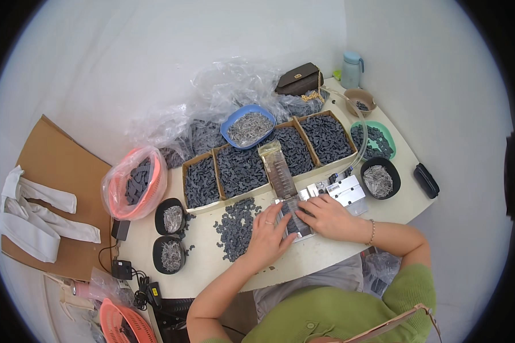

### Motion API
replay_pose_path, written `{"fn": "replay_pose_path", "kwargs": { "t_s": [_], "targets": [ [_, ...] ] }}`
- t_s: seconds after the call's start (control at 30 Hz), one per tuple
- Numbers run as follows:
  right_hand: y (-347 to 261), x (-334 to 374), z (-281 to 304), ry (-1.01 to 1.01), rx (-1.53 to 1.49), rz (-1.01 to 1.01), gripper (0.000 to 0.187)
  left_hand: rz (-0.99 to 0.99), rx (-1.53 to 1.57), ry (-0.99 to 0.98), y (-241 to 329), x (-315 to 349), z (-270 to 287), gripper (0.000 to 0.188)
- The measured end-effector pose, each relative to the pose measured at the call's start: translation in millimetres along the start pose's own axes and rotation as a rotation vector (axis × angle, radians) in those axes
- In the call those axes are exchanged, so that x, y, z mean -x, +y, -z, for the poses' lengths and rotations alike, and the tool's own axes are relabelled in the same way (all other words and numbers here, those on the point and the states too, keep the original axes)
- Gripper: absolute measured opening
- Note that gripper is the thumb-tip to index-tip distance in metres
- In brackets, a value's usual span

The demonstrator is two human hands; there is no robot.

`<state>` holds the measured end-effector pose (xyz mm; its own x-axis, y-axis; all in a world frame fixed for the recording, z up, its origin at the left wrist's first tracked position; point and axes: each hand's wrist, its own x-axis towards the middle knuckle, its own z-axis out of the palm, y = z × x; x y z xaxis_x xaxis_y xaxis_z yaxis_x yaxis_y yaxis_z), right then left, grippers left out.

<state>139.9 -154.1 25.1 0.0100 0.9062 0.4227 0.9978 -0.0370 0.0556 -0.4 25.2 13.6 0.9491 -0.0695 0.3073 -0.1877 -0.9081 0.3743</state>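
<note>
A small metal fixture (295, 220) with dark parts in it sits at the table's front edge, and both my hands rest at it. My left hand (267, 235) lies along its left side, fingers spread and fingertips on its edge. From the right, my right hand (332, 218) reaches over it with fingers apart, their tips on the fixture. I cannot make out any small part between the fingers. A clear ribbed tray (278, 172) slopes up behind the fixture. Beside my left hand lies a loose heap of small dark grey parts (236, 226).
Cardboard boxes (240, 194) of grey parts stand behind. Black bowls (169, 255) of thin metal pins sit at left, another black bowl (392, 182) at right. A blue basin (227, 122), green bowl (392, 144), white metal block (347, 191) with tubing and pink basket (157, 182) surround the workspace.
</note>
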Motion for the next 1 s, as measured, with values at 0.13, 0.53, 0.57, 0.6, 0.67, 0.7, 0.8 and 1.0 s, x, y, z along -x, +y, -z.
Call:
{"fn": "replay_pose_path", "kwargs": {
  "t_s": [0.13,0.53,0.57,0.6,0.67,0.7,0.8,1.0],
  "targets": [
    [-13,6,-2,0.023,0.002,-0.002,0.035,0.012,-0.008,0.048,0,-2,-3,0.051],
    [-35,5,2,0.015,0.064,-0.099,0.034,0.024,0.066,0.047,5,-6,-6,0.042],
    [-35,3,1,0.021,0.079,-0.095,0.033,0.043,0.099,0.055,4,-6,-6,0.042],
    [-35,1,0,0.028,0.094,-0.090,0.031,0.035,0.084,0.058,3,-5,-5,0.042],
    [-36,-2,2,0.019,0.115,-0.076,0.031,0.020,0.056,0.066,2,-1,-5,0.043],
    [-37,-3,3,0.013,0.125,-0.069,0.031,-0.008,0.007,0.055,4,0,-6,0.043],
    [-34,-4,-9,0.116,0.037,-0.128,0.028,-0.066,-0.139,0.032,12,3,-12,0.044],
    [11,-26,-10,-0.121,-0.259,-0.243,0.016,-0.094,-0.372,0.033,17,3,-14,0.047]
  ]
}}
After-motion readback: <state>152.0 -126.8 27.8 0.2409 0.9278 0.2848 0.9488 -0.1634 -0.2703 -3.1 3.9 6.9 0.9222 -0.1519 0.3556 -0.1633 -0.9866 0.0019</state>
